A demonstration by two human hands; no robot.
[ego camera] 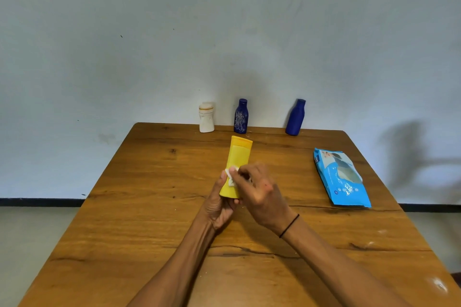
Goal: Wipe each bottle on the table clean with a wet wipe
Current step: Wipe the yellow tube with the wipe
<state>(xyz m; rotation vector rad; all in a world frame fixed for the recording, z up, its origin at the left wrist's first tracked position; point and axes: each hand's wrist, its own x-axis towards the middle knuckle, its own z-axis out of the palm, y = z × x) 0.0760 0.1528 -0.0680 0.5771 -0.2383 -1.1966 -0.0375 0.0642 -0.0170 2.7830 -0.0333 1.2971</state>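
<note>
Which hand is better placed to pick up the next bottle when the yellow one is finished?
Probably the left hand: it holds the yellow bottle, while the right hand pinches the wet wipe.

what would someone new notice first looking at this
Most likely the yellow bottle at the table's middle, gripped low by the left hand while the right hand presses a white wipe on it. Next, the blue wipe pack at right.

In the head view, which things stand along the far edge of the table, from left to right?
White bottle → dark blue bottle with pale scratch-like marks → plain blue bottle, which leans a little.
</note>
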